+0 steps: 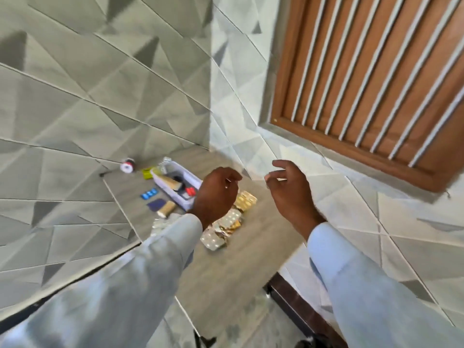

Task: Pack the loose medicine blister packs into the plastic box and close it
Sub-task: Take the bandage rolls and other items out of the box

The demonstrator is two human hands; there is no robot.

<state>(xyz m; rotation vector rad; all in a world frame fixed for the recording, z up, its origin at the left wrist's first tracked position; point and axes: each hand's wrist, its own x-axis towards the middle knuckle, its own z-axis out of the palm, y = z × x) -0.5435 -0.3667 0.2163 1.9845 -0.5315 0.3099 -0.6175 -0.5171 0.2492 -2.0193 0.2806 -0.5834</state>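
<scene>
A white plastic box (pixel 164 183) stands open on a tiled shelf, with a few packs and a red item inside. Loose blister packs lie beside it: a gold one (pixel 246 200), silver ones (pixel 213 241), a blue one (pixel 148 193) and a dark blue one (pixel 155 204). My left hand (pixel 216 194) hovers over the box's near end with its fingers curled and nothing visibly in them. My right hand (pixel 292 192) floats to the right of the packs, fingers apart and bare. The box's near end is hidden behind my left hand.
A white and red roll (pixel 127 165) lies at the back of the shelf by the patterned tile wall (pixel 75 109). A yellow-green packet (pixel 147 172) sits behind the box. A wooden slatted window frame (pixel 364 84) is up on the right. The shelf edge (pixel 296 302) drops off at the lower right.
</scene>
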